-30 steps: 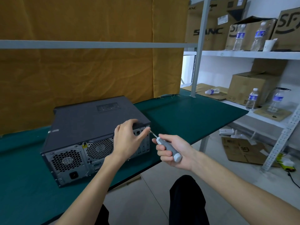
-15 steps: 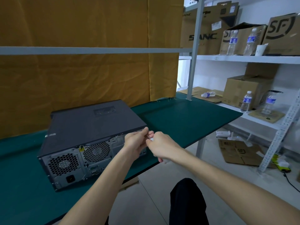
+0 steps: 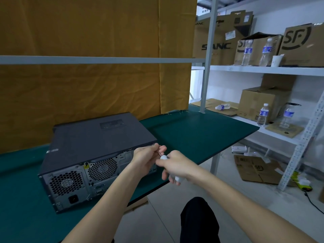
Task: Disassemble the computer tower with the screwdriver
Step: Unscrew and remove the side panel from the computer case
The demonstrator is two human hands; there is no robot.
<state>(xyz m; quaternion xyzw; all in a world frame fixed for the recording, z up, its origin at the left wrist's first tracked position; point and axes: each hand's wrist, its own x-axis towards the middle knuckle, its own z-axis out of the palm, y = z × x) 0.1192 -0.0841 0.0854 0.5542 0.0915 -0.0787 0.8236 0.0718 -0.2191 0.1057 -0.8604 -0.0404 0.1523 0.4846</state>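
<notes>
Dark grey steel, the computer tower [image 3: 98, 146] lies flat just beyond both hands. The right hand [image 3: 177, 166] wraps the screwdriver [image 3: 164, 157]; left hand [image 3: 146, 159] fingertips pinch its shaft. If the tip slips, it may jab those fingers.

Dark desktop computer tower [image 3: 98, 137] lying flat on green counter [image 3: 201, 134], vented rear panel facing the camera. Left hand [image 3: 145, 159] at the tower's upper rear corner, pinching the screwdriver [image 3: 164, 157] shaft. Right hand [image 3: 176, 166] wrapped round its white handle.
</notes>
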